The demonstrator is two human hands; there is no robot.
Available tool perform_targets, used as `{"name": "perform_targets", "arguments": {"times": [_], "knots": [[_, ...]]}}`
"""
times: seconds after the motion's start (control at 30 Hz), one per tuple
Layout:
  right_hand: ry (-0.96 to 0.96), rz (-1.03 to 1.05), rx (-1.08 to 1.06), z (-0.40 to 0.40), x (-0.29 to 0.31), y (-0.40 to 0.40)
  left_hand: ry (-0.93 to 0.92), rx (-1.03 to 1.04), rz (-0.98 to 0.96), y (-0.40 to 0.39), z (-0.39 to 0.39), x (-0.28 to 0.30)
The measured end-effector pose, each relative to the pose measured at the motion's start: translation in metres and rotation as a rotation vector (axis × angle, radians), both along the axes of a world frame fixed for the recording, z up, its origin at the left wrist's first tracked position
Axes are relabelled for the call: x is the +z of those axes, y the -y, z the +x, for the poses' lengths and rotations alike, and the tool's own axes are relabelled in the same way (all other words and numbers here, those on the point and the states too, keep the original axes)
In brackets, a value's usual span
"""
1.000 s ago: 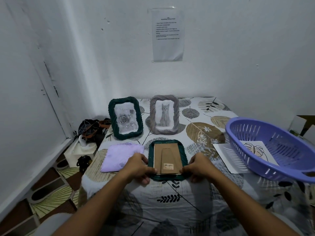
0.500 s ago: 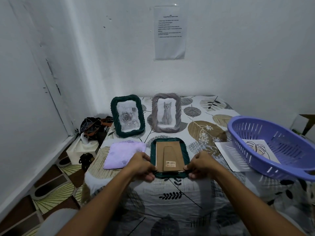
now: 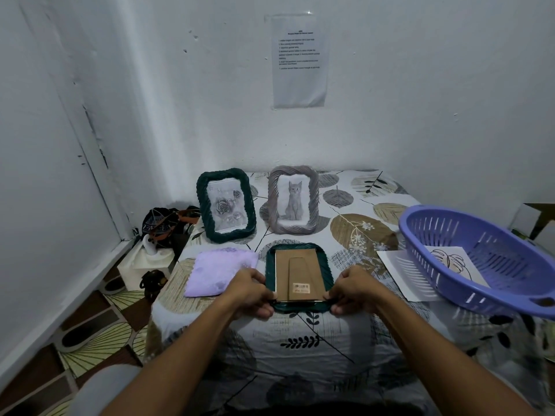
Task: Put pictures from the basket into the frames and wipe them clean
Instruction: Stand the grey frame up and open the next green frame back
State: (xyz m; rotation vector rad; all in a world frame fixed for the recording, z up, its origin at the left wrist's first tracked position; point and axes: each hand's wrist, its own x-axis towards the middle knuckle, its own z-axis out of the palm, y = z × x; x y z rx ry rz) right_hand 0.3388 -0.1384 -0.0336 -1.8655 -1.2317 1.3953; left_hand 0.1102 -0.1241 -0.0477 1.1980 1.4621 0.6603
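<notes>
A dark green frame (image 3: 326, 265) lies face down on the table, its brown cardboard back (image 3: 295, 273) with a barcode sticker facing up. My left hand (image 3: 250, 291) grips the frame's near left corner, and my right hand (image 3: 353, 291) grips its near right corner. A purple basket (image 3: 480, 259) at the right holds a leaf picture (image 3: 450, 261). A lilac cloth (image 3: 217, 273) lies left of the frame. Behind stand a green frame (image 3: 225, 204) with a rose picture and a grey frame (image 3: 292, 199) with a cat picture.
A white sheet (image 3: 399, 271) lies partly under the basket. The table (image 3: 300, 340) has a leaf-patterned cover and stands in a corner of white walls. A paper notice (image 3: 298, 60) hangs on the back wall. Bags and a white box (image 3: 144, 261) sit on the floor at left.
My hands have stayed on the face-down frame's near corners. The view has shifted slightly; nothing else moved.
</notes>
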Motion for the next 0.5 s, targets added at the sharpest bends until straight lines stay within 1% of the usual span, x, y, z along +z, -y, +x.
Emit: {"name": "perform_targets", "arguments": {"times": [0.2, 0.33, 0.43, 0.5], "knots": [[-0.026, -0.036, -0.009, 0.003, 0.0, -0.001, 0.006, 0.016, -0.027, -0.001, -0.001, 0.0], [-0.012, -0.068, 0.009, 0.004, 0.002, -0.001, -0.025, -0.013, -0.032, 0.001, -0.001, 0.005], [0.083, -0.034, 0.063, 0.006, 0.007, -0.005, -0.126, -0.049, 0.022, 0.0, -0.003, 0.015], [0.194, 0.071, 0.068, 0.006, 0.008, -0.01, -0.187, -0.015, 0.12, -0.003, -0.003, 0.023]]}}
